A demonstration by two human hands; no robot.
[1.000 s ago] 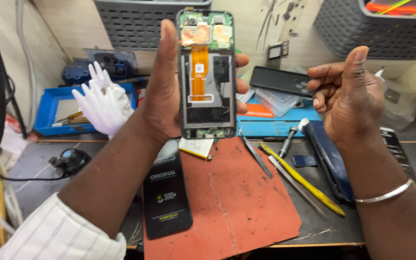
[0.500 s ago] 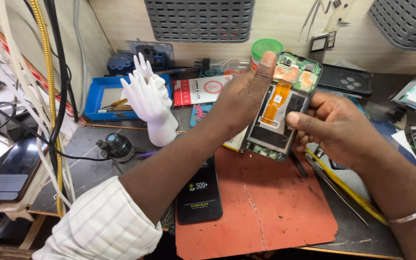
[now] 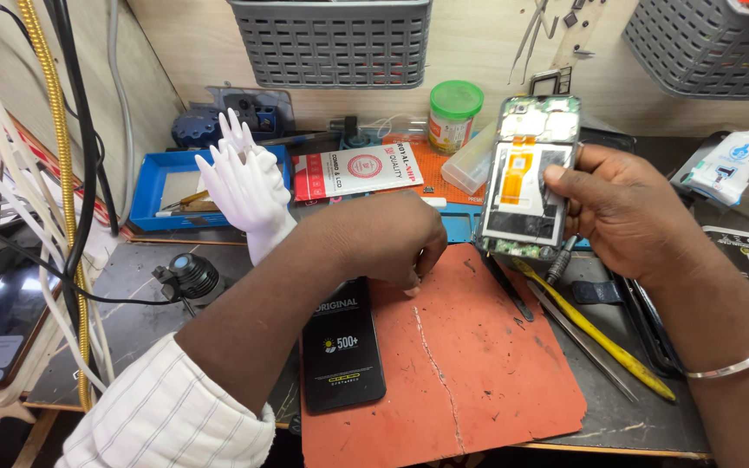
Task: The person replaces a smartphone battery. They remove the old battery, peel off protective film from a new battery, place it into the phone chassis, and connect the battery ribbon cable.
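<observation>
- The opened phone (image 3: 530,178) is up off the bench, over its back edge, just above the orange mat (image 3: 444,364) and in front of the green-lidded jar (image 3: 455,115).
- It stands nearly upright with its open back facing the camera: a bare board at the top, an orange flex ribbon down the middle, and a dark empty bay around it.
- I judge it light and stiff as a slab, but fragile. The ribbon and exposed board would not take pressure, and the glass on the far side could crack under a twist.
- The safest hold is by the long side rails of the frame, keeping fingertips off the ribbon and the board.
- The right hand (image 3: 626,212) grasps the phone from its right side: the thumb lies across the open back and the fingers wrap behind. The wrist is raised and the forearm runs in from the bench's right front corner.
- The left hand (image 3: 387,238) hovers low over the mat's back edge, knuckles up and fingers curled down and pinched together. I cannot tell whether they hold some small part.
- The left forearm crosses above a black phone box (image 3: 342,355) near the front edge.
- A yellow pry tool (image 3: 600,342) and thin metal tools lie on the bench just right of the mat.
- A white hand model (image 3: 249,186) stands toward the back left.
</observation>
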